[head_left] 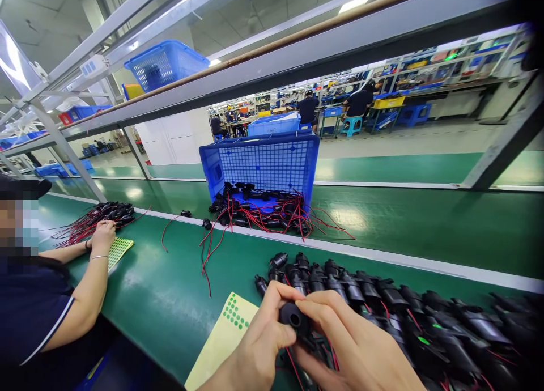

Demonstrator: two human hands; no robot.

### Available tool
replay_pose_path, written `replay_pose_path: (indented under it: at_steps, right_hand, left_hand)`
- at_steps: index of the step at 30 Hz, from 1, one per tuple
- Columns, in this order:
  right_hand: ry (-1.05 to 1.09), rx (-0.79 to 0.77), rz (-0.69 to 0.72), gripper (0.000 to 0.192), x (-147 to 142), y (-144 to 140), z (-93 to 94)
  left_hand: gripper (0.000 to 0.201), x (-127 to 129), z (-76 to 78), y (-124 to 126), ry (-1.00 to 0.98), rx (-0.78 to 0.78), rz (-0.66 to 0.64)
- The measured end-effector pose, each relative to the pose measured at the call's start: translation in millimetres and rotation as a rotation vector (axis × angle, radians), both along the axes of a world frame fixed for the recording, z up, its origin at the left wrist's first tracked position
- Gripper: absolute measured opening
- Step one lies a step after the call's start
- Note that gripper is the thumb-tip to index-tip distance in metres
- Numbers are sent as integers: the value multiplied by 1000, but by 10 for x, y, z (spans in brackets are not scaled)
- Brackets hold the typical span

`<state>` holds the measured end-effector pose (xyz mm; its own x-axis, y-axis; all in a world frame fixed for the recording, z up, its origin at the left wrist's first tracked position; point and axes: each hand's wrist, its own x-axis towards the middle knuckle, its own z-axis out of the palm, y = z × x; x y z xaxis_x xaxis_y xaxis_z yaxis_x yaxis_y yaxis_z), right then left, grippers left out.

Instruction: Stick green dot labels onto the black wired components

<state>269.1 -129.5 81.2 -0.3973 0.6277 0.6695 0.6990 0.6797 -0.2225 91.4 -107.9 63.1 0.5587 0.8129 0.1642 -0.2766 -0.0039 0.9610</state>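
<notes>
Black plastic part (294,318) with red wires is held low in the frame, just above the near edge of the counter (170,300), pinched between both hands. Left hand (259,345) is closed on its left side, thumb on the round cap; right hand (361,351) is closed on it from the right, fingers curled over the body. Part is judged light and rigid, smooth plastic, likely a bit slippery; thin leads look soft and easily tugged, so the hard body is the better place to be gripped, not the wires.

Row of like black parts (382,300) is laid just behind the hands, running to the right. Yellow sheet with green dots (225,334) lies to the left, touching the counter edge. Further back, a blue crate (263,164) stands on the counter with a tangle of red-wired parts (267,215) spilling at its base. Loose connectors (206,223) lie near it.

At far left a co-worker's hand (103,232) rests on another dotted sheet (119,249), beside a bundle of wired parts (97,215). Blue basket (165,62) sits on the overhead rack. Seated people are seen far behind, details too small to tell.
</notes>
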Motion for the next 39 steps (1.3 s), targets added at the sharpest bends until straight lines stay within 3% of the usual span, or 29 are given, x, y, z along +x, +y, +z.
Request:
replay_pose_path:
  at_steps: [3,10,15,19,22,29,32,35,39]
  right_hand:
    - [-3,5,-12,24,5,8,6]
    - [-30,47,-10,21,-41,-28,-11]
    - [-25,23,26,25,-45,-7,-29]
    - [42,-128,112,37,15,39,27]
    - [56,-184,143,50,54,52,66]
    - [35,-176,136,54,23,23,31]
    - [73,-214,145,42,27,39,86]
    - [118,-314,176,35,89,81,198]
    - [130,-413,279,63,202,115,298]
  left_hand:
    - [39,10,12,-6,26,27,16]
    - [33,29,233,-79,146,-5,43]
    - [33,48,66,-93,10,-69,40]
    - [32,61,-63,-45,-115,-92,18]
    - [32,65,-20,-10,-171,-142,-42]
    - [28,63,96,-23,-228,-239,-95]
    - [28,23,70,-6,-176,-201,-117]
    - [42,-59,69,59,-133,-126,-180]
    - [46,-180,79,151,-8,36,-249]
